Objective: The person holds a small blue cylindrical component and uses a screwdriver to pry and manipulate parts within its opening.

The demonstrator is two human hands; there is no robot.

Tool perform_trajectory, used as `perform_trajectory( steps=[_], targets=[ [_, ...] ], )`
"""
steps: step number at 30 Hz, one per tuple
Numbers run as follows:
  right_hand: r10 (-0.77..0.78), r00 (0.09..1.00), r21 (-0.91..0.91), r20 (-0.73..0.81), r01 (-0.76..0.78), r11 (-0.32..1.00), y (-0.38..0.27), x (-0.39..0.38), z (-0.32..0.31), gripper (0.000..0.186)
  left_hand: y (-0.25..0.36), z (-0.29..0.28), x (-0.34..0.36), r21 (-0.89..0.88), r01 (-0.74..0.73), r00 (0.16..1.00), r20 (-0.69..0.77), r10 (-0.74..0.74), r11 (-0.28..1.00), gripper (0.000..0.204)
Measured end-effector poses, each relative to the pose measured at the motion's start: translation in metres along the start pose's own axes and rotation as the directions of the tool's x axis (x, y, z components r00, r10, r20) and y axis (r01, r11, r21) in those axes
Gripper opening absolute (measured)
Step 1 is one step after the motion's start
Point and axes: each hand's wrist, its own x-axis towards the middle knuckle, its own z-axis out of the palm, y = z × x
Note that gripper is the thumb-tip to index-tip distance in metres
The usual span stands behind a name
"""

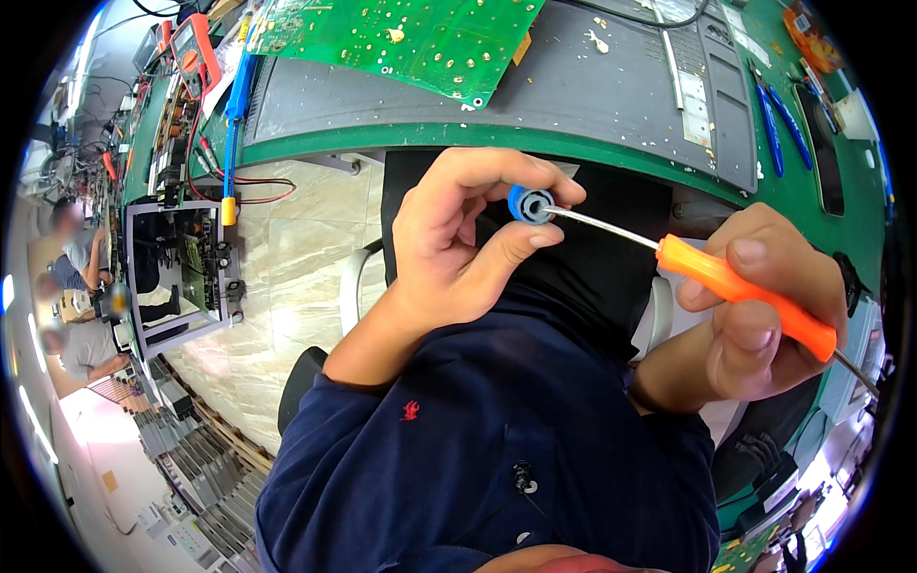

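My left hand pinches a small blue round cap between thumb and fingers, its hollow, ribbed side turned to the right. In my right hand is a screwdriver with an orange handle, gripped between thumb and fingers. Its thin metal shaft points left, and the tip reaches the cap's hollow; how deep it goes I cannot tell. A second metal end sticks out of the back of the handle. Both hands are raised above my lap, in front of the bench edge.
A large green circuit board lies on the grey work mat of the green bench. Blue tweezers and a dark phone lie at the right. A red multimeter stands at the left. Several people sit far left.
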Motion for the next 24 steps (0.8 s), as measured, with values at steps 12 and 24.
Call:
perform_trajectory(
  steps=[12, 24],
  targets=[
    [-0.128, 0.992, -0.079, 0.020, 0.129, 0.988, -0.007, 0.008, 0.016, 0.021, -0.002, -0.001, -0.001, -0.006, -0.090, 0.994, -0.070, 0.089, 0.996, 0.038],
    [-0.038, 0.999, 0.016, 0.019, 0.038, 0.999, -0.001, 0.011, 0.024, 0.019, 0.004, -0.008, 0.000, 0.303, -0.167, 0.979, -0.064, 0.195, 0.938, 0.033]
  ],
)
